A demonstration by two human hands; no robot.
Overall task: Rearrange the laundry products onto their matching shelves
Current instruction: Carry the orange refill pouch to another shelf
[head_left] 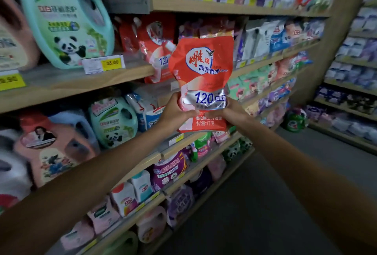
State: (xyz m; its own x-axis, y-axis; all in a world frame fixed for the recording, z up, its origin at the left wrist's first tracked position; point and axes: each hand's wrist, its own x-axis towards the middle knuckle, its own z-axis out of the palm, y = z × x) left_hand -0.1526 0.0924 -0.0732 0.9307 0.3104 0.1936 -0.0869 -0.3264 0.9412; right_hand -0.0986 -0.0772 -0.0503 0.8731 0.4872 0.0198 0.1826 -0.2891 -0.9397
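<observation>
With the left hand (175,115) and right hand (234,111) gripping the red detergent pouch (201,79) low, keep it upright and set it beside the matching red pouches (157,36).

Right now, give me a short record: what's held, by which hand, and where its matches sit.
held: red pouch, upright, label toward the camera
left hand: grips the pouch's lower left edge
right hand: grips its lower right edge
matching pouches: same red "120" design, standing on the shelf just behind
neighbour: green jug with a panda, left of them
price tag: reads 35.00, below the jug
</observation>
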